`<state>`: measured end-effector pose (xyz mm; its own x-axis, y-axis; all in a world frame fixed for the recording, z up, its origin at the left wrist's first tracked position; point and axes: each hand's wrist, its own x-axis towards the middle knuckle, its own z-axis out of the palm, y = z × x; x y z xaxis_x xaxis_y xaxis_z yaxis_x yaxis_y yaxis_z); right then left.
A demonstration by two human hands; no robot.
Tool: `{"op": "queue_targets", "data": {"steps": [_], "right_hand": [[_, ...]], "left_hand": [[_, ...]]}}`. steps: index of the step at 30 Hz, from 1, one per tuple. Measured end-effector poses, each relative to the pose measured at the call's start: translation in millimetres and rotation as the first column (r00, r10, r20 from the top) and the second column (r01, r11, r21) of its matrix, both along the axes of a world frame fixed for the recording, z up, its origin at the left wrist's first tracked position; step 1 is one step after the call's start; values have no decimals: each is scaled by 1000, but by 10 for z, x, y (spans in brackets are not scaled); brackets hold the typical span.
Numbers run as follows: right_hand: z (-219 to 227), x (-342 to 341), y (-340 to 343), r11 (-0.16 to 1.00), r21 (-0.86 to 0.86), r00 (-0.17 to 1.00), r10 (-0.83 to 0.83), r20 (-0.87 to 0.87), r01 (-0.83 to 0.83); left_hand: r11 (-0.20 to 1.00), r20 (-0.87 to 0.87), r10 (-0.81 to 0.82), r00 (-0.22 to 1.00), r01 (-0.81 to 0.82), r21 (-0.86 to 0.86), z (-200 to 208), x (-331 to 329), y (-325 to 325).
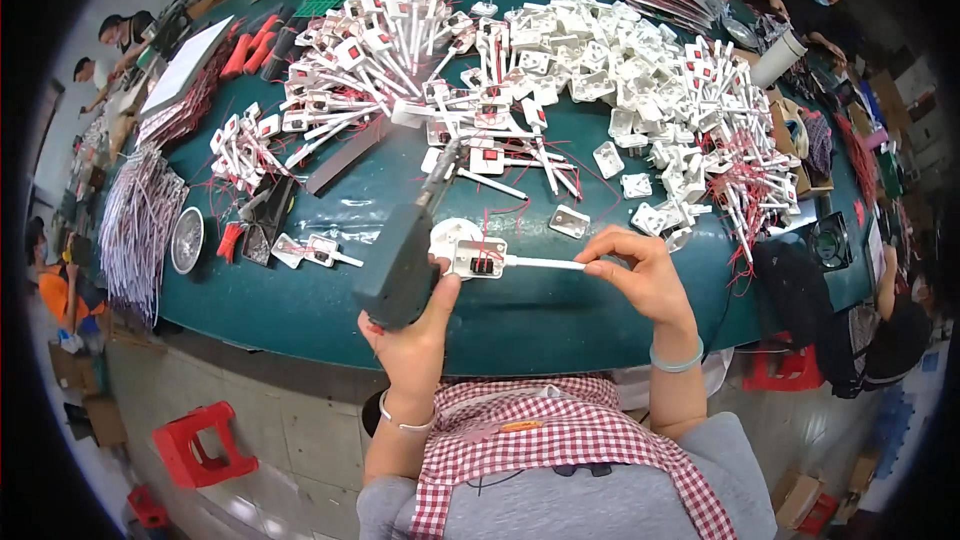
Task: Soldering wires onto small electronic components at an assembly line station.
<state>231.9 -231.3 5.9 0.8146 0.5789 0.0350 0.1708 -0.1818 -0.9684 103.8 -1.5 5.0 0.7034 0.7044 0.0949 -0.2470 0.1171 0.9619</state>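
My left hand (415, 340) is closed around a dark green power screwdriver (390, 265), whose metal bit points away across the table; the tool's body hides most of its fingers. The left thumb lies against the near edge of an open white plastic housing (490, 258), which holds a black part and red wires. From the housing a thin white tube (545, 262) runs to the right. Fingertips of my right hand (640, 270) pinch the tube's free end. A round white piece (455, 236) sits partly behind the housing. Just beyond lies a loose white cover (569, 221).
Heaps of wired white assemblies (350, 60) and white shells (600, 60) cover the far side of the green table (300, 310). A metal bowl (187, 240) and bundled tubes (140, 230) stand left. A red stool (205, 445) is on the floor. Other people work around.
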Motion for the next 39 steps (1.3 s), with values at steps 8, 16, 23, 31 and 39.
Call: {"op": "queue_targets", "data": {"steps": [8,16,23,31,39], "right_hand": [[36,37,19,984,-61,975,175,139,-168],[33,-401,794,981,183,955,-114,275,64],[-57,-517,932,976,171,966,-170,193,137],[-137,-523,929,984,98,974,-160,160,146],[-146,-401,972,987,-95,983,-118,143,133]], "left_hand": [[990,-66,-36,997,44,131,-63,-60,-27],[951,-100,65,993,-32,307,-201,-76,-333],[910,-130,64,989,-5,414,-246,-105,-415],[909,-177,85,981,-4,416,-268,-124,-444],[955,-117,128,985,-90,282,-428,29,-145]]}}
